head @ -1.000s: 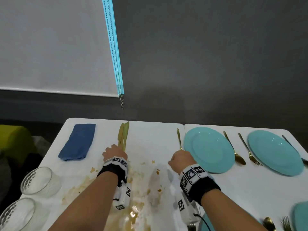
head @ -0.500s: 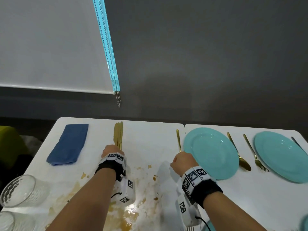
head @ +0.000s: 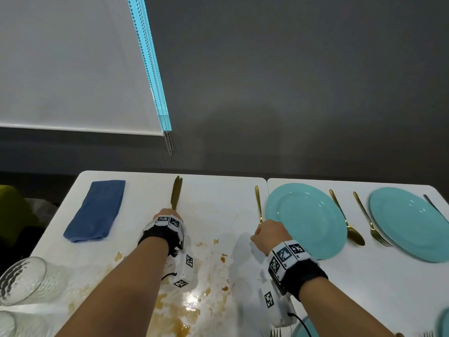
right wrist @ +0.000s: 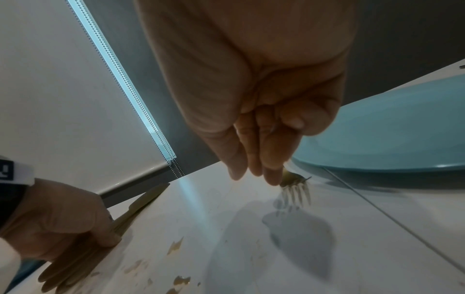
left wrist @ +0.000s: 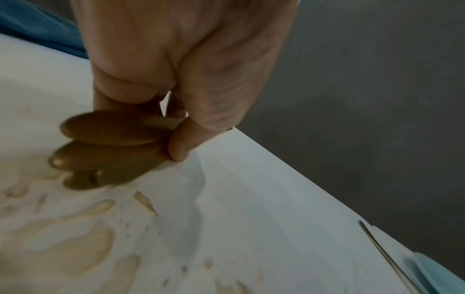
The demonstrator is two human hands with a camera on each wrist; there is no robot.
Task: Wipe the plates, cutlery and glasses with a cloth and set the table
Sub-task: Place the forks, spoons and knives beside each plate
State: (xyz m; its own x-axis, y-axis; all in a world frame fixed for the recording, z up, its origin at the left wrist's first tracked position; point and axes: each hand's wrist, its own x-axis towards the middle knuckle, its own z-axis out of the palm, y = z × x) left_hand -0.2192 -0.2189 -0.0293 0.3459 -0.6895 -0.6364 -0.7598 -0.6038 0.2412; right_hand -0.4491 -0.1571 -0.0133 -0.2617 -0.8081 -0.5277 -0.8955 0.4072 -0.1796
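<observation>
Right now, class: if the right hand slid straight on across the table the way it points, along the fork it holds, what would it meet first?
Probably nothing on the table: the right hand points toward the far edge along the gold fork. The teal plate lies just beside that line, so it might graze the rim; depth is unclear.

Bare table (head: pixel 218 190) lies between cloth (head: pixel 96 210) and plate (head: pixel 306 220); brown spill (head: pixel 179 312) nearer.

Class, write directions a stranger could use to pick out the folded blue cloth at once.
Start at the white table with brown spills across its middle. Go to its far left corner, left of the left hand holding gold knives. The blue cloth lies flat there, the only soft, dark blue thing; the plates are turquoise and hard.
</observation>
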